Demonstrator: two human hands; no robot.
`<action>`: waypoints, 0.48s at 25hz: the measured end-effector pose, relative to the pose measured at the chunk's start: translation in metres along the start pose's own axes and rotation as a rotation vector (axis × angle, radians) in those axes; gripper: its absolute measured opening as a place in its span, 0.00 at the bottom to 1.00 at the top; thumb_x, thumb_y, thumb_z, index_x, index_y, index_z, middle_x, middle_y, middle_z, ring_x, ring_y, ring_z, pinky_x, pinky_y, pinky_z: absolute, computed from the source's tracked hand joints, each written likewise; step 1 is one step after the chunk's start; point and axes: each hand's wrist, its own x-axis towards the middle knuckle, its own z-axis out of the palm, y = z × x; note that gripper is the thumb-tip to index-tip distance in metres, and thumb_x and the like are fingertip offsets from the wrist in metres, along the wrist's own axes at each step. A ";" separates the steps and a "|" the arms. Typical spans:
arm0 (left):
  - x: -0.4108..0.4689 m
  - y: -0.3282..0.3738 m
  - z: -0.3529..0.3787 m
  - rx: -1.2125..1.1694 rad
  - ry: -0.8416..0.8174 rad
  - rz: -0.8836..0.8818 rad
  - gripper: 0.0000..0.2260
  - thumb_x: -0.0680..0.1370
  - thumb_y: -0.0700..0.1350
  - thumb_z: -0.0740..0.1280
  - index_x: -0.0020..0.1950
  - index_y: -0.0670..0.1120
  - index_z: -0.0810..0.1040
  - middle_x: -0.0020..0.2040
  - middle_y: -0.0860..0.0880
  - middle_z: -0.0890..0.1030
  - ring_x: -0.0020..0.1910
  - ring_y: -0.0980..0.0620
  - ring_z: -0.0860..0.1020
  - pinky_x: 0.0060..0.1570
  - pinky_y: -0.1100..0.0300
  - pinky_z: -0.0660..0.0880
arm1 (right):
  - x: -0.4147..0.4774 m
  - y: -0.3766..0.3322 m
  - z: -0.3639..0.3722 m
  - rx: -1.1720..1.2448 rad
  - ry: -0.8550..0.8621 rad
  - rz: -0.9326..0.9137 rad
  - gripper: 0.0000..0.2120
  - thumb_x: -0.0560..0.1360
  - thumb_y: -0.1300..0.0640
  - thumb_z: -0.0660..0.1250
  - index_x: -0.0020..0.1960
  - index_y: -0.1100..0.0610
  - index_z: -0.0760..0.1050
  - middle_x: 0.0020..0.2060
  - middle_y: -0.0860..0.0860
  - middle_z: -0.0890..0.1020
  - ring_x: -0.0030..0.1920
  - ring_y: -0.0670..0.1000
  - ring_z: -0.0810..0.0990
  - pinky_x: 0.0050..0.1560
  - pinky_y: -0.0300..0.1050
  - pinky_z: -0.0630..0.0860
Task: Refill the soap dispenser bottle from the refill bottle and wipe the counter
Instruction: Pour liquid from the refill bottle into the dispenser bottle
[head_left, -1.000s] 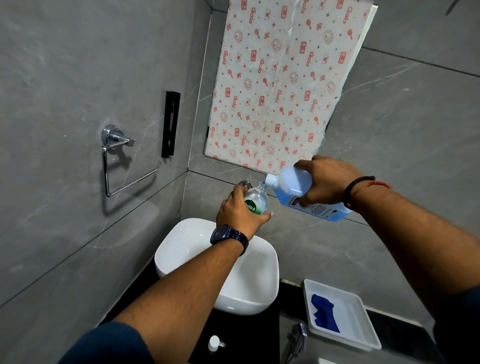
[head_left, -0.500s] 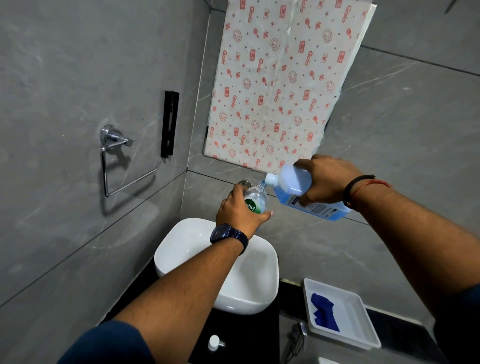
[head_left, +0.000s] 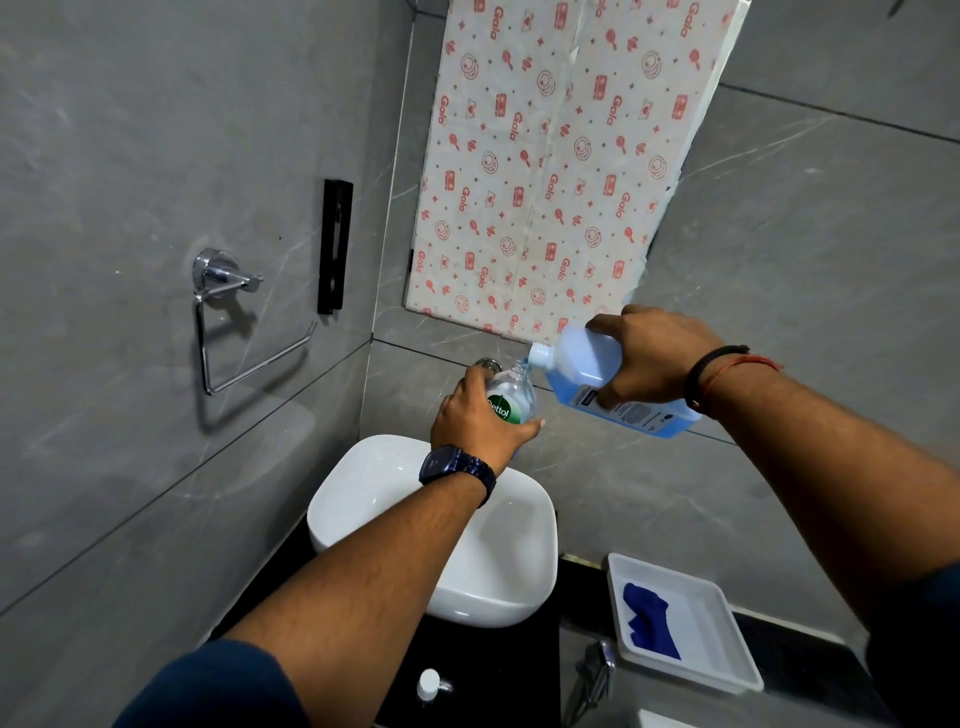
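My left hand (head_left: 475, 418) grips the clear soap dispenser bottle (head_left: 511, 397) with a green label, holding it above the white basin (head_left: 524, 561). My right hand (head_left: 647, 358) grips the refill bottle (head_left: 582, 364), which holds blue liquid and is tipped to the left. Its white neck touches the dispenser bottle's open mouth. A white pump cap (head_left: 430, 683) lies on the black counter (head_left: 519, 670) below the basin. A blue cloth (head_left: 649, 621) lies in a white tray (head_left: 727, 660) at the lower right.
A chrome towel ring (head_left: 228, 322) and a black bracket (head_left: 335, 247) hang on the grey left wall. A patterned sheet (head_left: 561, 156) covers the area above the basin. A chrome fitting (head_left: 592, 675) stands near the tray.
Both hands and both bottles hold almost the same pose; the refill bottle stays tipped at the dispenser's mouth.
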 end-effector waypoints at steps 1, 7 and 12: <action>0.000 0.000 0.000 0.000 0.001 0.002 0.35 0.56 0.60 0.78 0.56 0.54 0.66 0.52 0.50 0.79 0.48 0.46 0.77 0.43 0.52 0.78 | 0.000 0.000 -0.001 0.001 0.001 -0.001 0.40 0.62 0.42 0.74 0.69 0.48 0.64 0.55 0.52 0.76 0.45 0.50 0.71 0.41 0.44 0.74; 0.001 0.000 0.001 -0.001 0.003 0.005 0.35 0.56 0.61 0.77 0.56 0.54 0.65 0.52 0.50 0.79 0.48 0.46 0.77 0.44 0.52 0.78 | 0.000 0.001 -0.001 -0.006 0.000 -0.008 0.39 0.62 0.42 0.74 0.69 0.48 0.64 0.55 0.52 0.76 0.45 0.50 0.71 0.41 0.45 0.74; 0.001 0.000 0.001 -0.001 0.001 -0.004 0.35 0.56 0.61 0.77 0.56 0.55 0.65 0.52 0.51 0.79 0.47 0.47 0.77 0.42 0.54 0.78 | 0.000 0.001 -0.001 -0.013 0.002 -0.009 0.39 0.62 0.41 0.73 0.69 0.48 0.64 0.55 0.52 0.76 0.45 0.51 0.71 0.41 0.45 0.74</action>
